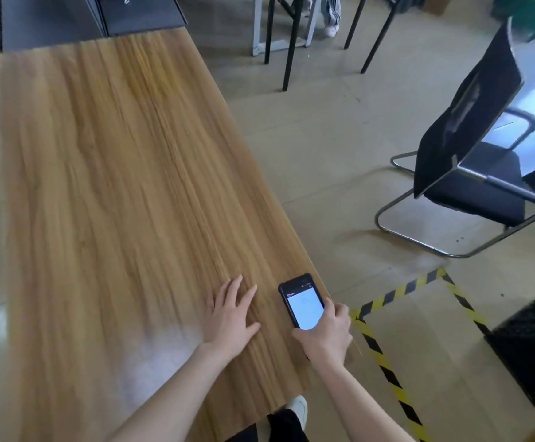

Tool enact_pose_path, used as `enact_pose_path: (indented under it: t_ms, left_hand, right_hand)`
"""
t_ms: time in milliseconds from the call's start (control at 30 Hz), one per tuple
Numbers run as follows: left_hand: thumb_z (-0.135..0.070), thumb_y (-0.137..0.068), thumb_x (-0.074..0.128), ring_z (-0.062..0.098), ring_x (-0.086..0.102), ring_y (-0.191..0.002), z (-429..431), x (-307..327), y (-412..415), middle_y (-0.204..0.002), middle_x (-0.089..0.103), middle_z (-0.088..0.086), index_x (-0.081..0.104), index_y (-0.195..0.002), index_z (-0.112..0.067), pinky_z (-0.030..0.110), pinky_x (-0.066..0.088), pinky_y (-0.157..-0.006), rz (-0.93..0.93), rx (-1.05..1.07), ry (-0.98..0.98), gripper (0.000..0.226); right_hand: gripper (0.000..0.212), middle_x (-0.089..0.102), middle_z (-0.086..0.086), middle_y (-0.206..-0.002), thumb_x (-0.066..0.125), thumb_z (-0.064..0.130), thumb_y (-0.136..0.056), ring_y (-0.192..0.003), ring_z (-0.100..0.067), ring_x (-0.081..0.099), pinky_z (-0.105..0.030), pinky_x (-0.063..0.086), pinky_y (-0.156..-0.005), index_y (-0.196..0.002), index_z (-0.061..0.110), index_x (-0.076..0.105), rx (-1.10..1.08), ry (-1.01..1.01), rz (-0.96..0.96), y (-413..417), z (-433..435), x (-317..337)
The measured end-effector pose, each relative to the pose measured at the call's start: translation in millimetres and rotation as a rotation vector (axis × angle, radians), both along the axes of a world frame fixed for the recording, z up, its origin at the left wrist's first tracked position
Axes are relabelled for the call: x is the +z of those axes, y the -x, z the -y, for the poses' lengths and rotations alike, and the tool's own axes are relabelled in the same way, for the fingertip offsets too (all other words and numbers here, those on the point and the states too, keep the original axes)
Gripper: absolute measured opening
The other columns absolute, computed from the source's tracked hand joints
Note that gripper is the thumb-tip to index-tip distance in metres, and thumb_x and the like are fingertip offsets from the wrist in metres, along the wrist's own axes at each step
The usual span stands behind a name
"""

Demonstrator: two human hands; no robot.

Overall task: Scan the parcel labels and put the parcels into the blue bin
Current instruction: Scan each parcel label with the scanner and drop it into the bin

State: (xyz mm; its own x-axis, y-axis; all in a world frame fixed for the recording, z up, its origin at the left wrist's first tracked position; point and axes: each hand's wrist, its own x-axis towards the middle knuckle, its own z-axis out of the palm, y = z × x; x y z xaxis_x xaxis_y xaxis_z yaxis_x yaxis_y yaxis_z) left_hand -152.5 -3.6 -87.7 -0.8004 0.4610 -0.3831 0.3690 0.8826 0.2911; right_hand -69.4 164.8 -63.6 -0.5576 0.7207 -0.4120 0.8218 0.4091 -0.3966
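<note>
On the table: we see bare wood all over the table [100, 186], and no parcel on it.
Left hand: our left hand [231, 314] lies flat on the wood. The fingers are straight and spread, and it holds nothing.
Right hand: our right hand [327, 333] is at the right edge of the table. Its fingers and thumb wrap round the bottom of the scanner [303, 301].
Scanner: it looks like a black phone, with a bright white screen facing up. It is just beside the left hand and does not touch it.
Parcels: we see none, so we cannot tell where they are.
Blue bin: we cannot see it.
On the floor: yellow and black tape [384, 362] marks a box shape to our right. A black thing [531, 339] sits past it at the picture's edge, and we cannot tell what it is. A black chair [470, 154] stands further off.
Step now: we think we are between parcels. The scanner is ready, but nothing is there to scan.
How far along: we cannot tell.
Next move: we need to find a parcel. The free left hand can fetch it and turn its label up while the right hand aims the scanner.
Watch out: the scanner is close to the table edge and could slip off.
</note>
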Motion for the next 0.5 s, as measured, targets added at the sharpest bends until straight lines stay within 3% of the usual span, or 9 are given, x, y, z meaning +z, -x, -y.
enact_pose_path:
  t_ms: [500]
  left_hand:
    - [-0.058, -0.093, 0.047, 0.026, -0.011, -0.149, -0.6, -1.2, 1.7, -0.162, -0.013, -0.002, 0.001, -0.153, -0.037, 0.051, 0.0, -0.12, 0.023, -0.047, 0.084, 0.079]
  right_hand:
    - [0.097, 0.035, -0.002, -0.134, 0.083, 0.03, -0.066, -0.127, -0.021, 0.034, -0.04, 0.036, -0.107, -0.145, 0.019, 0.029, 0.067, -0.049, 0.043, -5.4, 3.1, -7.9]
